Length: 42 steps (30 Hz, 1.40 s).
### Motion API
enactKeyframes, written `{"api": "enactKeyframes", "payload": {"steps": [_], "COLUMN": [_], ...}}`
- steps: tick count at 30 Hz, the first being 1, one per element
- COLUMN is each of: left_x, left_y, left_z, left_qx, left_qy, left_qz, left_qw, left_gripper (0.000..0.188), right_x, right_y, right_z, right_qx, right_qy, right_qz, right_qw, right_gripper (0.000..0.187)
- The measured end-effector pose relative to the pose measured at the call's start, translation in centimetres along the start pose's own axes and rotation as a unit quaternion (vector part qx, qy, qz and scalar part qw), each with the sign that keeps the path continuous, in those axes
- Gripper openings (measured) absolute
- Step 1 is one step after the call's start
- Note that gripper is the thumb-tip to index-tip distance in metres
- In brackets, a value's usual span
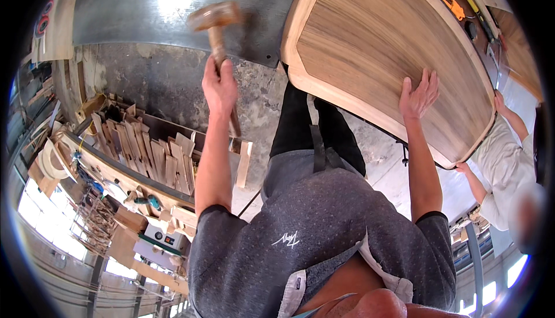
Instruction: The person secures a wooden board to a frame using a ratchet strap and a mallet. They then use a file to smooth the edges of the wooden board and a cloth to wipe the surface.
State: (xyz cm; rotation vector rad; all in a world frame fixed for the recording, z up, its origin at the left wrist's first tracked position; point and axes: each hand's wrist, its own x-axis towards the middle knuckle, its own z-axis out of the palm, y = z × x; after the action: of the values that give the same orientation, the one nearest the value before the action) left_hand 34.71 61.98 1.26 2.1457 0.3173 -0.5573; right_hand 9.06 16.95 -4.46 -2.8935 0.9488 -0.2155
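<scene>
The left hand [221,91] is wrapped around the handle of a brown wooden mallet [214,19], its blurred head over a smooth dark-grey table [118,13]. The right hand [420,97], thumb apart, lies on a curved-edged brown wood-grain panel with pale wooden border [381,41], right of the table.

The panel [364,43] and mallet [214,17] look wooden, the tabletop [121,15] glossy metal.

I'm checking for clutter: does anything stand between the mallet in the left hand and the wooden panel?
Nothing visible does: between the mallet in the left hand and the wooden panel shows only the dark metal surface. The right hand appears to rest on the panel, farther right.
</scene>
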Motion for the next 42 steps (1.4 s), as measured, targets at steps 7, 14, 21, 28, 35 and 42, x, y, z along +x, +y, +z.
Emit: {"api": "enactKeyframes", "payload": {"steps": [7, 14, 21, 28, 35, 42], "left_x": [-3.8, -6.3, -7.6, -7.8, -8.7, -14.7], "left_y": [-1.3, -2.4, 0.1, 4.5, 9.4, 15.1], "left_z": [1.3, -0.1, 2.4, 7.5, 17.3, 25.7], "left_qx": [0.002, -0.081, -0.131, -0.135, -0.122, -0.100], "left_qy": [-0.054, 0.004, -0.016, -0.120, -0.303, -0.454], "left_qz": [0.029, -0.044, 0.005, 0.099, 0.161, 0.192], "left_qw": [0.998, 0.996, 0.991, 0.979, 0.931, 0.864], "left_gripper": [0.032, 0.021, 0.030, 0.040, 0.040, 0.040], "right_x": [0.4, 0.3, 0.7, 0.7, 0.5, -0.3], "right_y": [-0.1, 0.5, -0.6, -1.2, -0.6, -5.3], "right_z": [-0.1, -0.1, -1.2, -1.5, -3.7, -10.7], "right_qx": [0.000, -0.021, -0.013, -0.003, 0.078, 0.621], "right_qy": [0.015, 0.006, -0.014, -0.010, -0.059, -0.128], "right_qz": [-0.026, -0.026, -0.001, 0.003, 0.054, 0.254], "right_qw": [1.000, 0.999, 1.000, 1.000, 0.994, 0.730], "right_gripper": [0.073, 0.076, 0.074, 0.073, 0.067, 0.049]}}
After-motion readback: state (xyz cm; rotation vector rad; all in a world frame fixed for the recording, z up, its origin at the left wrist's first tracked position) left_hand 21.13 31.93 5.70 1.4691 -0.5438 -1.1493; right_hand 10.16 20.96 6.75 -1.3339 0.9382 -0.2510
